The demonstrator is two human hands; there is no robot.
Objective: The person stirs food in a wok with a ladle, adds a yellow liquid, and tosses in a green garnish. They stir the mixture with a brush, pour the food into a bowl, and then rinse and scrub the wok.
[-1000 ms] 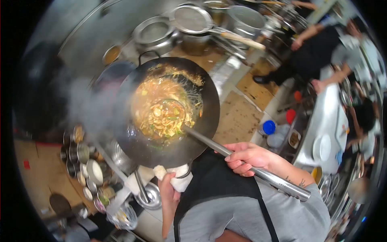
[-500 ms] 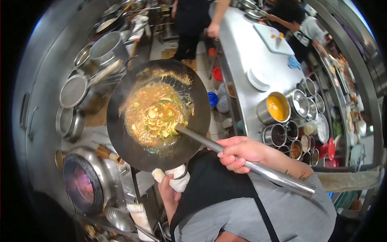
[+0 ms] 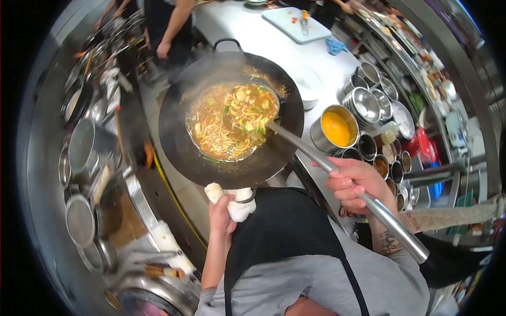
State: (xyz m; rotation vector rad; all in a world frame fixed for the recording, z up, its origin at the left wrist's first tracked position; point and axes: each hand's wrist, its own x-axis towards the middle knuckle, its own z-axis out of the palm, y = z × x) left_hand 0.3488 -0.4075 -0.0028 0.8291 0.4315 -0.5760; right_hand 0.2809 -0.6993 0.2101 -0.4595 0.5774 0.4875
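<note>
My left hand [image 3: 222,213] grips the near loop handle of a black wok [image 3: 176,145] through a folded white cloth [image 3: 242,209]. Noodles in brown broth [image 3: 211,134], with pale chunks and green bits, steam inside it. My right hand [image 3: 358,181] is closed around the metal handle of a long ladle [image 3: 300,143]. The ladle's bowl sits in the wok, heaped with noodles and chunks. The wok is held up in front of my black apron [image 3: 279,226], beside the steel counter.
White plates [image 3: 305,84] and a pot of yellow liquid [image 3: 335,129] stand on the counter [image 3: 232,21], with several steel containers alongside. A cutting board [image 3: 295,25] lies farther back. Pots [image 3: 92,145] and a burner [image 3: 150,295] are at left. A co-worker [image 3: 168,31] stands ahead.
My body and the wok have turned right, away from the burner toward the counter. The ladle has shifted toward the wok's right side and its bowl now shows heaped with noodles.
</note>
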